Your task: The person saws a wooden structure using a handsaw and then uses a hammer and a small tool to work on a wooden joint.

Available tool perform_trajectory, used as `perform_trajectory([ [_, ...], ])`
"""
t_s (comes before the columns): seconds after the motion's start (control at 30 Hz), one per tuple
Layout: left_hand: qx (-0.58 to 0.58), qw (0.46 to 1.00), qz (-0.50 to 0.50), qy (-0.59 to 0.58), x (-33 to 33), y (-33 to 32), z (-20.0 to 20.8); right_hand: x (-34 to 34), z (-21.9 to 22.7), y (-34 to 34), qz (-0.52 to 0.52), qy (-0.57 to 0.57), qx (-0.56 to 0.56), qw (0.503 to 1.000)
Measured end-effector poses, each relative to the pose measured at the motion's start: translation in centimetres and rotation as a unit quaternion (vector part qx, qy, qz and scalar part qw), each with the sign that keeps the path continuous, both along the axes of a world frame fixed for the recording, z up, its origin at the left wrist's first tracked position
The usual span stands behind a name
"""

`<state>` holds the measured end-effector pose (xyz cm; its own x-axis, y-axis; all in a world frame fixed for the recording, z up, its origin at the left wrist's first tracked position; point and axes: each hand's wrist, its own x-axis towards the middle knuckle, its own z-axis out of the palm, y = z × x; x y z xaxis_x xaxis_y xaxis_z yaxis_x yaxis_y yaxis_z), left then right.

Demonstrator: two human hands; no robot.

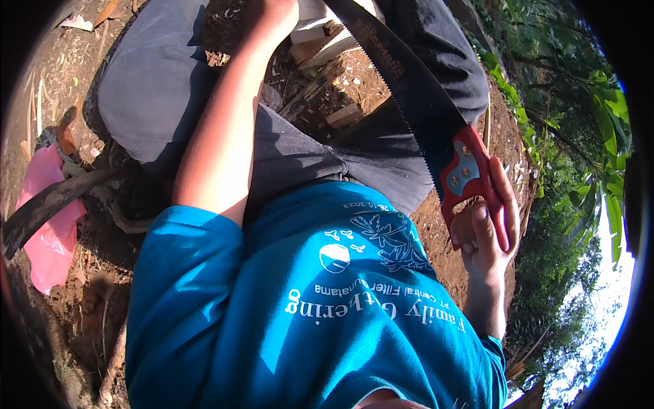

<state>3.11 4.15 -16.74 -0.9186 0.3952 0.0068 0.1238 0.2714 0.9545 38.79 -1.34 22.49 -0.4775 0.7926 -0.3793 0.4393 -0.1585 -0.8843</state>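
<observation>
My right hand (485, 228) is closed round the red handle (475, 180) of a hand saw, one finger stretched along the handle's outer side. The dark, curved saw blade (409, 82) slants up and left past my thigh, teeth on its left edge, and its tip runs to the top of the view. Up there, my left hand (274, 19) is beside pale pieces of wood (320, 46); its fingers are hidden or cut off by the frame edge. Whether the blade touches the wood I cannot tell.
My legs in grey trousers (153, 82) are spread around the wood. Chips and a small wood block (344, 116) lie on brown soil. At the left, a dark branch (58, 201) crosses a pink plastic bag (48, 225). Green plants (565, 136) grow at the right.
</observation>
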Motion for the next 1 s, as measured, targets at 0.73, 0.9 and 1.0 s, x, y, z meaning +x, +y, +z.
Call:
perform_trajectory([
  [0.73, -0.146, 0.981, -0.115, -0.061, 1.5, -2.5, 9.3, -17.4, -12.9, 10.1, 0.031, 0.235, -0.136, 0.962],
  [0.9, -0.143, 0.978, -0.090, -0.119, -0.9, -1.8, 4.4, -14.6, -14.9, 8.4, 0.061, 0.289, -0.110, 0.949],
  [1.0, -0.183, 0.974, -0.122, -0.059, -0.2, -0.9, 6.3, -13.7, -17.4, 6.7, 0.027, 0.272, 0.012, 0.962],
])
